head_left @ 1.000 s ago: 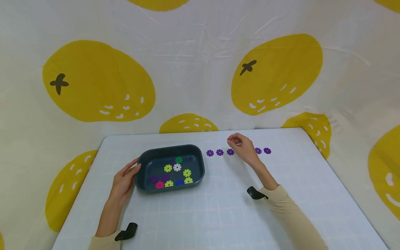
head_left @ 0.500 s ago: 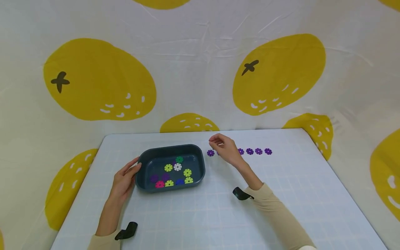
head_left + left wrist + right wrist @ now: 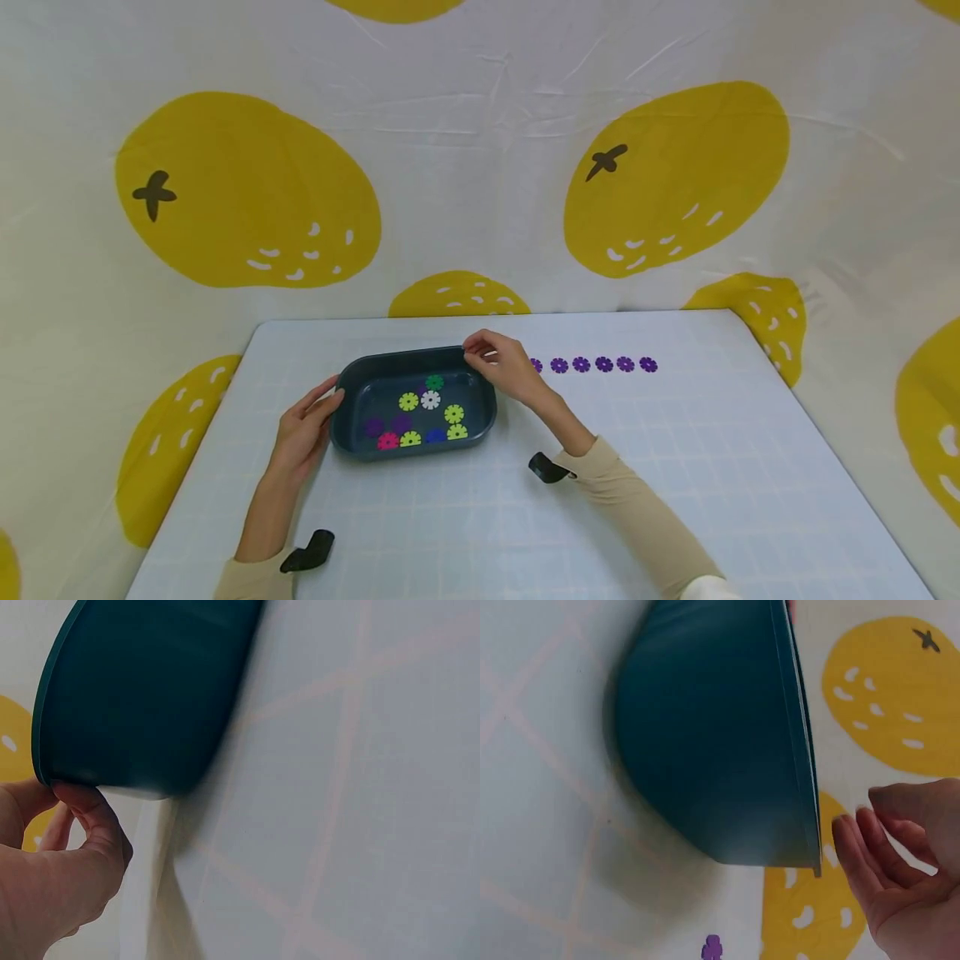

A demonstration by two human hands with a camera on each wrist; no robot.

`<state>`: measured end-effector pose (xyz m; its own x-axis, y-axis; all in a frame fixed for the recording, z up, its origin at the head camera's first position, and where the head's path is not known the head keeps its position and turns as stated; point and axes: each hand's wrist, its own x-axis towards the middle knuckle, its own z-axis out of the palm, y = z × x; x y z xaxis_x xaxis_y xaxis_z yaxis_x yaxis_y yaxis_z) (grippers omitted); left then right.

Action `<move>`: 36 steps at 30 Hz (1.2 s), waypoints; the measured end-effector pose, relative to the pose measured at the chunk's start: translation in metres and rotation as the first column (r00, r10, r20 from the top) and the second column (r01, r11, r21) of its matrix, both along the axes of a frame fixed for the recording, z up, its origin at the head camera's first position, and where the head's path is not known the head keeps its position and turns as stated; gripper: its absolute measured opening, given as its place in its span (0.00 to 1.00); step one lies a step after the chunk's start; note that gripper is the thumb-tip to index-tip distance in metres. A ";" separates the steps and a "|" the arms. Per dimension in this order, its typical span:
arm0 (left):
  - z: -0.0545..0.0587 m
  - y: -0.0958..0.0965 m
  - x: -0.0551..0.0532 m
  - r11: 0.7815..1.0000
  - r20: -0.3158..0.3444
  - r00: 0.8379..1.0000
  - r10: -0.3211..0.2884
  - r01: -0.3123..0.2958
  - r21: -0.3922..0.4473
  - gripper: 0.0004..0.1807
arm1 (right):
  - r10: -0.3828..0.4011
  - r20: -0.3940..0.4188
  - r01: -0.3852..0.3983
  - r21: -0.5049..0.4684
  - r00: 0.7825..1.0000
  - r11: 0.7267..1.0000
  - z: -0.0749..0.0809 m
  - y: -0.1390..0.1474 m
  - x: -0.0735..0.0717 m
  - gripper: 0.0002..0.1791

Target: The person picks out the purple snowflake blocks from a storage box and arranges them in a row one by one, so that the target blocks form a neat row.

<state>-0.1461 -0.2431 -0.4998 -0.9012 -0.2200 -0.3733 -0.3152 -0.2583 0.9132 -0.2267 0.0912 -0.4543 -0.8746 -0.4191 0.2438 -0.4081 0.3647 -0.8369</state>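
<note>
A dark teal plastic tray (image 3: 411,455) sits tilted toward me on the table, holding several small flower-shaped discs: a white disc (image 3: 430,400), a green disc (image 3: 434,382), a pink disc (image 3: 387,441), plus yellow, blue and purple ones. At its left end my left hand (image 3: 302,433) pinches the rim between thumb and fingers, as the left wrist view confirms. My right hand (image 3: 504,363) hovers over the tray's far right corner, fingers loosely bent and nothing between them. In the right wrist view the fingertips (image 3: 845,825) stand just beside the tray's rim.
A row of purple flower discs (image 3: 581,365) lies on the table right of the tray, its left end hidden by my right hand. The white table (image 3: 660,508) ends at a patterned curtain (image 3: 480,208) with large yellow fruit shapes.
My right hand has moved left along the row of purple discs to the tray's far right corner, uncovering discs on the right. My left hand keeps its hold on the rim.
</note>
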 end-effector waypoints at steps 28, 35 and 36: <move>-0.001 0.002 -0.002 1.000 0.001 1.000 0.005 -0.005 0.012 0.32 | 0.174 -0.050 -0.162 0.179 0.984 0.970 -0.032 -0.059 0.000 0.13; 0.001 0.002 0.000 1.000 0.016 1.000 0.011 -0.011 -0.010 0.33 | 0.207 -0.058 -0.183 0.279 0.977 0.943 -0.041 -0.065 -0.002 0.13; 0.001 0.002 0.000 1.000 0.017 1.000 0.010 -0.010 -0.011 0.33 | 0.220 -0.065 -0.191 0.307 0.973 0.932 -0.042 -0.066 -0.002 0.13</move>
